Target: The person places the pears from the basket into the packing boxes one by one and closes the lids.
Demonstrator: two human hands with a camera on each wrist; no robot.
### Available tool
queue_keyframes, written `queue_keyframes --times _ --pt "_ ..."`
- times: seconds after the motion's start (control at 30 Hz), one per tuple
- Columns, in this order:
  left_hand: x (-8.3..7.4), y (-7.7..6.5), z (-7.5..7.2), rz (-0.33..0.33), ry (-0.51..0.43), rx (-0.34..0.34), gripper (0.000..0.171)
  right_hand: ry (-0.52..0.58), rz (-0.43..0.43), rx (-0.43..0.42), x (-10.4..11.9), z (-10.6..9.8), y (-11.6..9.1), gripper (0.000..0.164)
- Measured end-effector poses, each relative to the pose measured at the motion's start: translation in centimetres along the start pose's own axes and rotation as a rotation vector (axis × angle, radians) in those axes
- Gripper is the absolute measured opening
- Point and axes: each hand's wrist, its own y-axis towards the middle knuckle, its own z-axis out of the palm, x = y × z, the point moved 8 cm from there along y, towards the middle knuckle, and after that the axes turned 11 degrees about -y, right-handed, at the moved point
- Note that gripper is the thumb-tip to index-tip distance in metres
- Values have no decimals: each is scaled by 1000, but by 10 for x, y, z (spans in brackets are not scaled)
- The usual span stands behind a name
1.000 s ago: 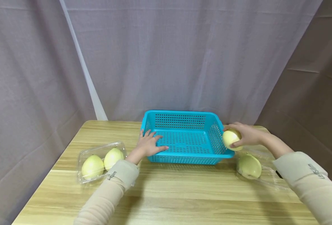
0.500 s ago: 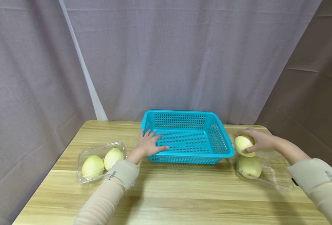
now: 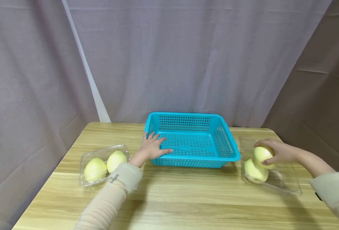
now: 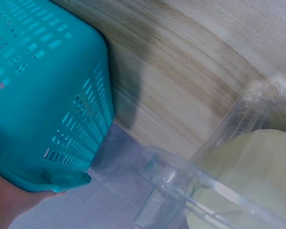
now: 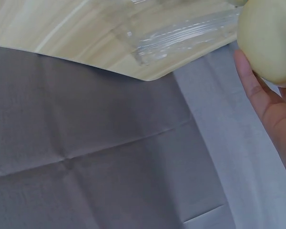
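Note:
My right hand (image 3: 280, 152) grips a round pale yellow pear (image 3: 263, 155), with fingers and thumb around its upper side. It is over the right-hand clear plastic box (image 3: 290, 182). A second pear (image 3: 255, 171) lies in that box, just in front of the held one and partly overlapped by it; whether they touch I cannot tell. In the right wrist view the held pear (image 5: 271, 43) rests against the fingers. My left hand (image 3: 151, 149) rests with spread fingers at the near left corner of the blue basket (image 3: 228, 140). Nothing lies in the basket.
Left of the basket, another clear plastic box (image 3: 84, 156) holds two pears (image 3: 95, 169). The wooden table (image 3: 186, 198) ends at a grey curtain (image 3: 186, 57) behind, and a brown cloth (image 3: 324, 105) hangs on the right.
My right hand has carried the pear rightward and down, from the basket's right rim to over the right-hand box. The left hand stays at the basket corner.

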Motion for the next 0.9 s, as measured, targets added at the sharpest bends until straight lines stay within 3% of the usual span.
queue_keyframes --times 0.4,0.9 --pt "-1 2 -1 8 19 1 70 -36 -8 -73 -25 12 -27 53" --pt "1 1 1 -8 16 9 68 5 -27 -72 -36 34 -43 54"
